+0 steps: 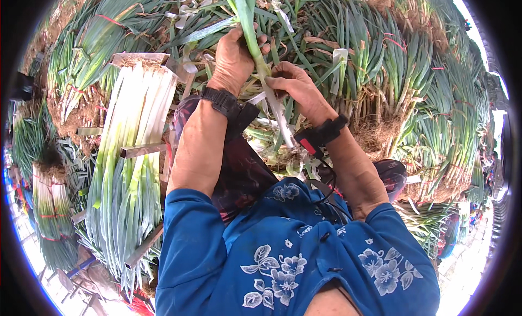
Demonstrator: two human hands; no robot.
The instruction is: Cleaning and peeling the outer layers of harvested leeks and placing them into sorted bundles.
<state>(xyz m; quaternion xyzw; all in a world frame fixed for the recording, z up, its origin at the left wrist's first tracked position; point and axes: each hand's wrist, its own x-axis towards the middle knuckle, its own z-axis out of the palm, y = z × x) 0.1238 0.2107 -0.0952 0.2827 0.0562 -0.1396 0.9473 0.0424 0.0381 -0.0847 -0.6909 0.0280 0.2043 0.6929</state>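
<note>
Green onion stalk (260,60) is standing up between both hands, above the person's lap. Left hand (235,57) is gripping its green part with closed fingers, and right hand (298,87) is pinching its white part. Cleaned onions (130,153) are lying in a wooden rack (142,149) nearby.

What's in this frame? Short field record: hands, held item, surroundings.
left hand: left hand wrapped around the green upper part of a scallion stalk
right hand: right hand pinching the same stalk lower down, at its pale part; fingers closed on it
wrists: dark band on each
cleaned stack: trimmed white-and-green scallions lying in a wooden frame to the person's left
raw pile: tied scallion bundles with roots ahead and to the right
clothing: blue floral top
</note>
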